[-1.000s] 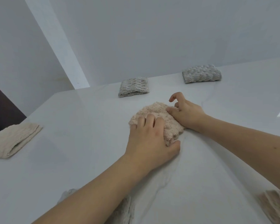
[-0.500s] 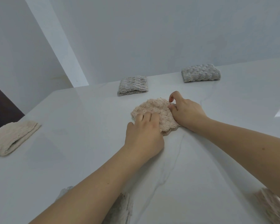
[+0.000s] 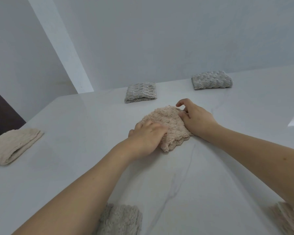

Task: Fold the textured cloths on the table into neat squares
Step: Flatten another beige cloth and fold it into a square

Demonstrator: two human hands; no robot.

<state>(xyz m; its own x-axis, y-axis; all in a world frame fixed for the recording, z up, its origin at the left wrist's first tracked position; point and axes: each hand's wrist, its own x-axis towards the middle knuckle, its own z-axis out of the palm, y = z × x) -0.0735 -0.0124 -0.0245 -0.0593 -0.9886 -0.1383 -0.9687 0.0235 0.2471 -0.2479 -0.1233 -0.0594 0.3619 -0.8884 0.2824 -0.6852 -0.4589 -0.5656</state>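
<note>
Head view. Since the earlier frame: left hand (image 3: 147, 138) has slid off the cloth's top to its 8 o'clock edge. Pink cloth (image 3: 168, 126): folded, flat on the white desk (image 3: 75, 133), between both hands. Left hand: fingers flat, pressing the cloth. Right hand (image 3: 196, 118): at the cloth's 3 o'clock, fingers curled, pinching its corner. Forearms extended, converging.

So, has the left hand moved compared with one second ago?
Yes. Judged against the folded grey cloth behind it, the left hand has slid left and slightly farther away, from the near corner of the pink cloth to its left edge.
</note>
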